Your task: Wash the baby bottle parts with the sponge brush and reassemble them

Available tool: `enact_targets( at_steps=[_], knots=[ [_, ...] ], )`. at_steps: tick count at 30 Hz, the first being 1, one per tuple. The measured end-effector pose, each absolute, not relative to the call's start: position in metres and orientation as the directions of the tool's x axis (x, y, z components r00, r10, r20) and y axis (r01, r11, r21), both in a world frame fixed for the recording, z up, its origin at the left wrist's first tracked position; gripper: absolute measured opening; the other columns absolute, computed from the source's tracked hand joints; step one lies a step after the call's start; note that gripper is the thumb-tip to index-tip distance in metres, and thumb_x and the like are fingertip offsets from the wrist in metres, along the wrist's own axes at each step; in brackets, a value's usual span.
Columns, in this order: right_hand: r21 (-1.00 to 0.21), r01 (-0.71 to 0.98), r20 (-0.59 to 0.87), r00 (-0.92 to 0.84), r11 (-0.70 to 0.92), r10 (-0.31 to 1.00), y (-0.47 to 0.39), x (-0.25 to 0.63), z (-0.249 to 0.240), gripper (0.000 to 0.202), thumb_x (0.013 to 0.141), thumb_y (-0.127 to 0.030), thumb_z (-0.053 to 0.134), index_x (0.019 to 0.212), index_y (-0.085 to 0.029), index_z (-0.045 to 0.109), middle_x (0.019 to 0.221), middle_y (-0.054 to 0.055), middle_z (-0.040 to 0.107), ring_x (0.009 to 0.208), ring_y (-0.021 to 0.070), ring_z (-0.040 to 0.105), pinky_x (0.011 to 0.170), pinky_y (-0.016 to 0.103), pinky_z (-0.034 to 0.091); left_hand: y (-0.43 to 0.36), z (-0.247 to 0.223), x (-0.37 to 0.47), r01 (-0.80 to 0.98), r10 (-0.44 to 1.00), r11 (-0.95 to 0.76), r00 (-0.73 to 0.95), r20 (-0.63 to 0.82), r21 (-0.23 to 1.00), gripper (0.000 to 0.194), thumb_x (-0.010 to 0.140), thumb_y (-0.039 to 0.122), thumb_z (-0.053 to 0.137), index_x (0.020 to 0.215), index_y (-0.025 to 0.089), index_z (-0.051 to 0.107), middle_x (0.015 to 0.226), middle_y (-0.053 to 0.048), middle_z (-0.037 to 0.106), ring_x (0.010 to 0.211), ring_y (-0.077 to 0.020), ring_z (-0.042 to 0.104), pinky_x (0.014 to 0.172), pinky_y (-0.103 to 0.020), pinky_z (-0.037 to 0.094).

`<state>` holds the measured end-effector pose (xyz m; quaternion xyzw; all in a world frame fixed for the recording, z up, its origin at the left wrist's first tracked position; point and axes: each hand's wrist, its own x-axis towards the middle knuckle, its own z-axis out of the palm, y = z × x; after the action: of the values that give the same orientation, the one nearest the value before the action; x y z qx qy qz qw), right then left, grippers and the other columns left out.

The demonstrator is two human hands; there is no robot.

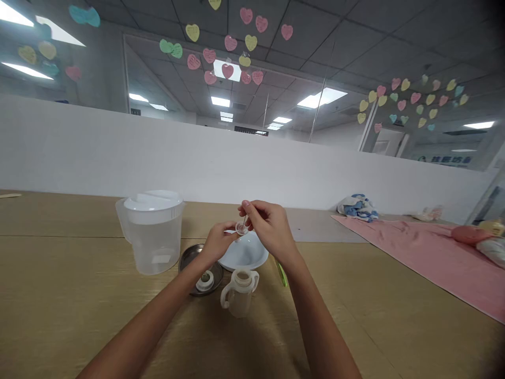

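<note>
My left hand (pixel 220 241) holds a small clear round piece (pixel 241 228) between its fingertips. My right hand (pixel 270 223) pinches a thin stick-like tool (pixel 244 220) whose lower end meets that piece. Both hands are over a white bowl (pixel 246 253). In front of the bowl stands an open clear bottle with two handles (pixel 240 297). Partly behind my left forearm lies a round metal dish (pixel 216 271), with a white ring-shaped part (pixel 204 282) in it.
A lidded clear pitcher (pixel 153 231) stands at the left. Just right of the bowl lies a green item (pixel 282 272). Farther right are a pink cloth (pixel 426 252) and a blue-and-white cloth (pixel 358 207), near the white partition (pixel 236 166).
</note>
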<state>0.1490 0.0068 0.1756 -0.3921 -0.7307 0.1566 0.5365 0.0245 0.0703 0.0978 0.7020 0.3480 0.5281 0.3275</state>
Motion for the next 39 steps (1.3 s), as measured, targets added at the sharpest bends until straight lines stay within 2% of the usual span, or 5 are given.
enact_targets(
  at_steps=[12,19,29,34,39],
  knots=[
    [-0.805,0.171,0.539,-0.186,0.567,0.821,0.027,0.151,0.169,0.037,0.076,-0.048,0.057,0.072,-0.012,0.066,0.063,0.003,0.062,0.052,0.0106,0.055,0.053,0.024,0.047,0.060,0.109,0.021,0.145,0.884,-0.451,0.205,0.419,0.881,0.019,0.065,0.029,0.059,0.072,0.013,0.068,0.071,-0.002,0.068,0.072,-0.0194,0.060,0.064,-0.025,0.043],
    [-0.793,0.221,0.526,-0.222,0.568,0.821,0.028,0.143,0.164,0.031,0.076,-0.041,0.057,0.066,-0.013,0.065,0.053,-0.001,0.055,0.048,0.0096,0.049,0.048,0.022,0.040,0.061,0.105,0.025,0.092,0.882,-0.450,0.203,0.426,0.888,0.013,0.062,0.026,0.060,0.065,0.014,0.063,0.064,0.000,0.063,0.066,-0.0163,0.057,0.059,-0.023,0.041],
    [-0.787,0.235,0.524,-0.232,0.570,0.819,0.034,0.147,0.161,0.024,0.076,-0.036,0.057,0.069,-0.014,0.064,0.057,0.001,0.059,0.051,0.0102,0.051,0.051,0.023,0.043,0.053,0.113,0.023,0.065,0.891,-0.431,0.188,0.413,0.900,0.017,0.065,0.030,0.060,0.066,0.013,0.063,0.065,0.000,0.063,0.069,-0.0180,0.057,0.066,-0.026,0.042],
    [-0.775,0.285,0.522,-0.216,0.565,0.825,0.035,0.143,0.156,0.024,0.072,-0.030,0.060,0.090,-0.016,0.066,0.063,0.001,0.062,0.058,0.0119,0.056,0.057,0.024,0.047,0.053,0.114,0.023,0.026,0.868,-0.460,0.221,0.444,0.887,0.015,0.064,0.029,0.062,0.064,0.014,0.063,0.070,-0.003,0.067,0.084,-0.0222,0.059,0.075,-0.029,0.044],
    [-0.731,0.393,0.543,-0.160,0.558,0.824,0.047,0.145,0.148,0.030,0.069,-0.016,0.055,0.098,-0.016,0.063,0.071,0.001,0.064,0.060,0.0116,0.058,0.061,0.025,0.049,0.058,0.113,0.022,-0.017,0.874,-0.449,0.201,0.443,0.894,0.017,0.066,0.028,0.062,0.073,0.014,0.068,0.076,-0.003,0.070,0.080,-0.0205,0.061,0.075,-0.029,0.046]
  ],
)
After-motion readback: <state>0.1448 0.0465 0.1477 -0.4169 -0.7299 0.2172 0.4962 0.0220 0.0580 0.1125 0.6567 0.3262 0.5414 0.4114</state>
